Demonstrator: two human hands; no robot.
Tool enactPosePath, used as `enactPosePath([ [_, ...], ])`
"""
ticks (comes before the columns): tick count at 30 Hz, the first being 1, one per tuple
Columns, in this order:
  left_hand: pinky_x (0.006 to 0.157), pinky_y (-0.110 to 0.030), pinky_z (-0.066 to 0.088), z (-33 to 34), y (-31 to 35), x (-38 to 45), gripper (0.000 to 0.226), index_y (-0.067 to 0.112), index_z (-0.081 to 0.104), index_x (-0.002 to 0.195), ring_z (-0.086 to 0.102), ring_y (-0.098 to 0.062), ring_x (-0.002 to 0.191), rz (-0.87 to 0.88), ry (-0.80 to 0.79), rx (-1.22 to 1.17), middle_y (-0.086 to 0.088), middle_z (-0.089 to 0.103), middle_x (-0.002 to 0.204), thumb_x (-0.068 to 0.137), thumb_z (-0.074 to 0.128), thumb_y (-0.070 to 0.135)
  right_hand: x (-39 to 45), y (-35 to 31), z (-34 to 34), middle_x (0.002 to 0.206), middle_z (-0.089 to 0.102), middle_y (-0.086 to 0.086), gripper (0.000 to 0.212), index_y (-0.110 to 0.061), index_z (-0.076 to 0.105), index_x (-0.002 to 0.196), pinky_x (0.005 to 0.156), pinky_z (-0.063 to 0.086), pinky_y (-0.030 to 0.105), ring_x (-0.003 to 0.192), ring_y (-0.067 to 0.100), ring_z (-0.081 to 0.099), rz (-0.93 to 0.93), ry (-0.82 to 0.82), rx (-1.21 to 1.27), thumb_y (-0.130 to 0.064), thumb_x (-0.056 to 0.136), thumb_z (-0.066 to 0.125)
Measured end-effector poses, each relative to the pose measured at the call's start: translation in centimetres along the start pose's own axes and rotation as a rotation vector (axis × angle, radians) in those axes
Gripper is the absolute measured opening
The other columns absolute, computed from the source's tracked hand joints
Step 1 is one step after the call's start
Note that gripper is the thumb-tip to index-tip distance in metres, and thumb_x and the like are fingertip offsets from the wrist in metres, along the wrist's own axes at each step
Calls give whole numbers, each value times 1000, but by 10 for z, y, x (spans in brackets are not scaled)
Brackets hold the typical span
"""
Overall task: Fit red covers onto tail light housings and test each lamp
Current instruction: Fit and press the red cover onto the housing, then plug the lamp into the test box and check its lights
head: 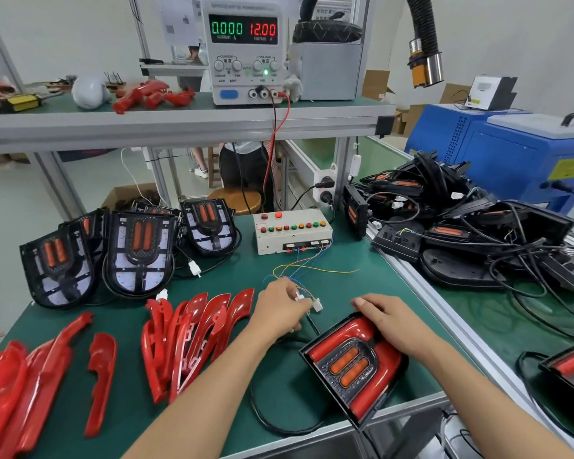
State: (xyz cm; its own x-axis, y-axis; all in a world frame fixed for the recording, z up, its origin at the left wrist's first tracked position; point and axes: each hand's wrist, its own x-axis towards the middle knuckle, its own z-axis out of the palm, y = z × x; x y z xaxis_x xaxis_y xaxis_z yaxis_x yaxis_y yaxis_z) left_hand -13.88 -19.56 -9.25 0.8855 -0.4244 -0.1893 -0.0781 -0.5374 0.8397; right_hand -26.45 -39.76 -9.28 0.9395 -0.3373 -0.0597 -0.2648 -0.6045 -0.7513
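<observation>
A tail light housing with a red cover fitted (352, 362) lies at the front right of the green mat, its lamp dark. My right hand (383, 321) rests on its upper edge and holds it down. My left hand (279, 309) pinches the white connector (314, 304) where the lamp's black cable meets the coloured wires from the test box (292, 231). Loose red covers (193, 339) stand in a row left of my left arm, and more red covers (30, 376) lie at the far left. Uncovered housings (136, 256) lean at the back left.
A power supply (246, 48) on the shelf reads 0.000 A and 12.00 V. A heap of black housings with cables (471, 233) fills the bench to the right. Another covered lamp (570, 372) sits at the right edge. A blue machine (511, 154) stands behind.
</observation>
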Motion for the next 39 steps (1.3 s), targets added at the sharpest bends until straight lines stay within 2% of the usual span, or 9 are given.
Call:
enactPosePath([
  [5,48,-26,52,-12,5,-7,24,15,58,85,68,-17,48,68,6,-117,-3,71,63,93,70,34,11,-32,9,102,71,-24,19,-34,73,111,85,39,2,99,-14,60,-179,7,-85,-41,95,66],
  [10,44,-23,50,-12,21,-8,29,7,58,86,69,-20,47,68,-11,-145,-6,72,60,101,61,32,28,-64,26,83,74,-9,10,-23,76,95,73,52,23,76,1,65,-237,-81,-113,-29,87,75],
  [14,47,-25,50,-14,20,-6,35,12,58,93,71,-27,52,90,-11,-185,-8,74,64,110,38,35,37,-58,30,74,73,-6,4,-19,74,87,66,47,19,63,-1,61,-192,-84,69,-21,88,78],
  [17,71,-34,56,-17,10,5,21,21,62,108,71,-28,79,236,139,142,-1,75,86,108,42,28,37,-48,30,75,74,-5,5,-21,71,90,70,52,22,67,1,64,-150,-7,181,-23,91,75],
  [21,99,-35,31,-17,4,19,27,30,65,125,44,-15,124,544,55,638,14,60,127,99,63,36,36,-42,25,83,76,-7,2,-26,72,93,80,56,28,76,5,68,-172,22,218,-27,92,73],
  [25,85,-39,20,-12,8,26,19,36,66,107,47,-15,109,618,-112,811,17,62,91,95,64,50,36,-44,24,82,75,-12,1,-27,71,92,71,51,14,73,0,66,-215,5,199,-28,92,73],
  [28,92,-44,25,-10,10,28,19,34,59,84,48,-15,99,616,-121,895,12,62,80,95,64,49,39,-45,25,82,75,-11,2,-28,71,92,71,52,17,73,1,66,-218,-8,161,-29,92,73],
  [35,106,-38,27,-43,21,36,12,37,73,100,60,-5,110,452,6,328,19,71,102,99,61,41,44,-44,30,78,73,-11,6,-30,70,88,73,56,29,70,2,65,-197,23,131,-35,90,72],
  [39,115,-45,32,-59,24,37,18,37,76,109,59,-8,115,460,-71,339,15,72,112,102,59,38,47,-48,35,80,72,-14,4,-30,71,90,69,52,24,69,0,62,-214,58,103,-34,90,71],
])
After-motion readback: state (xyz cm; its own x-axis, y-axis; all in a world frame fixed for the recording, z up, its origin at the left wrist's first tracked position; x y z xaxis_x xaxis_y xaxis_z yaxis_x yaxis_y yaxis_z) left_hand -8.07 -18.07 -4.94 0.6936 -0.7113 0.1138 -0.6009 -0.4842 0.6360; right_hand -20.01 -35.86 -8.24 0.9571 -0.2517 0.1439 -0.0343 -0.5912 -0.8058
